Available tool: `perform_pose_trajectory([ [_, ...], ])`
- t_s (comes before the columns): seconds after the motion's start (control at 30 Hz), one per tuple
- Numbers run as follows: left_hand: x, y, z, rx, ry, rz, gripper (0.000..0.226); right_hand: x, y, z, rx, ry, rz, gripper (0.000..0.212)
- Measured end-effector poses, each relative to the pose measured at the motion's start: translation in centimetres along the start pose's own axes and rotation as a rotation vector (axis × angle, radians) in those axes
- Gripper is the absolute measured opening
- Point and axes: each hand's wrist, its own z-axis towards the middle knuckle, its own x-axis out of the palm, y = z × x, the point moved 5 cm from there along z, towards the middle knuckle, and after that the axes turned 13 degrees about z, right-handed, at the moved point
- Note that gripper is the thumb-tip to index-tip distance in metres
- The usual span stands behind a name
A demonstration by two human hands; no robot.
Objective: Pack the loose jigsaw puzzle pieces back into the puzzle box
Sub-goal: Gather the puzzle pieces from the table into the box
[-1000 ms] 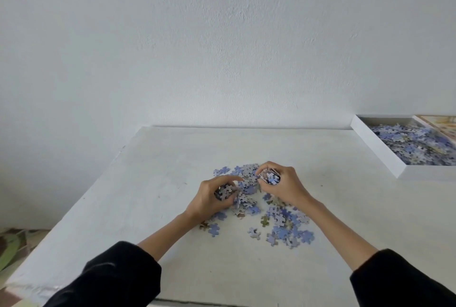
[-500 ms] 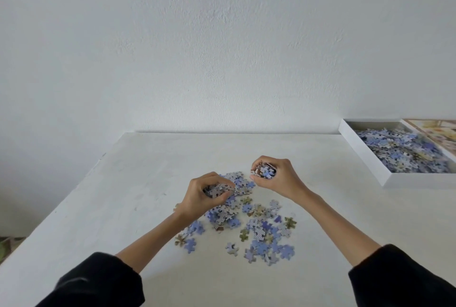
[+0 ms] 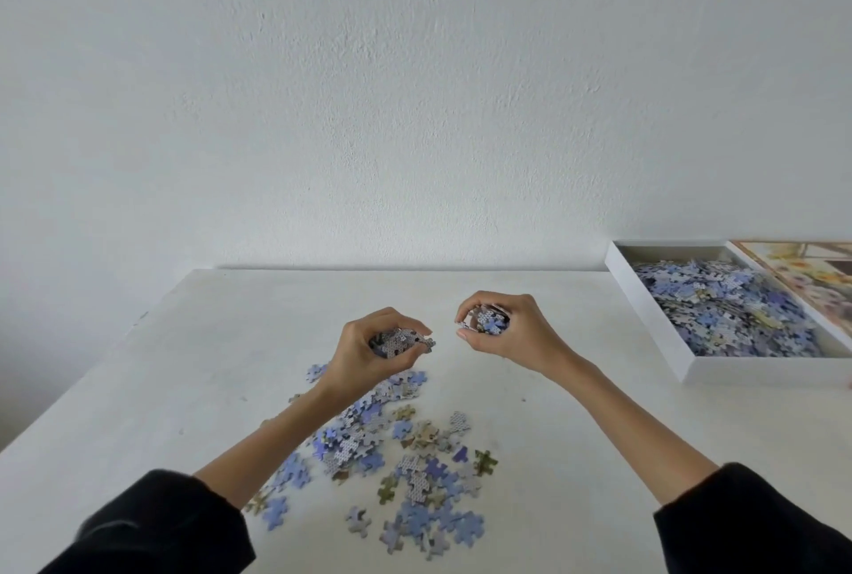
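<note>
A scatter of loose blue, grey and olive cardboard jigsaw pieces (image 3: 396,458) lies on the white painted tabletop (image 3: 184,366), and both bare hands hang just above its far edge. The left hand (image 3: 369,354) is curled closed around a clump of grey-backed pieces (image 3: 401,340), some poking out past the fingertips. The right hand (image 3: 511,331), beyond the scatter and a little to its right, is cupped shut around its own handful of blue and grey pieces (image 3: 488,322). Well apart from the scatter, at the table's far right, sits the shallow white rectangular puzzle box (image 3: 645,320), already holding a heap of pieces. A printed picture panel (image 3: 811,274) adjoins the box's right side.
</note>
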Motion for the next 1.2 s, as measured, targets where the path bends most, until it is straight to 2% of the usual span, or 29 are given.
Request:
perform_pose_trajectory([
  [0.27,5.7,-3.9,5.7,0.054,0.027,-0.014,0.014,-9.0,-0.2,-0.7,0.000,-0.073,-0.050,0.009],
  [0.53,14.6,-8.1,11.2,0.112,0.110,-0.058,0.017,-20.3,-1.2,-3.0,0.009,-0.195,-0.170,0.010],
  [0.87,27.5,-13.3,17.4,0.305,0.205,0.014,0.017,-32.1,-4.9,-5.4,0.087,-0.308,-0.372,0.011],
  [1.07,33.0,-13.6,19.7,0.413,0.254,0.095,0.017,-35.9,-8.6,-5.4,0.123,-0.363,-0.370,0.011],
  [1.2,34.6,-11.3,20.6,0.366,0.237,0.155,0.020,-36.6,-11.3,-5.0,0.187,-0.327,-0.392,0.017],
])
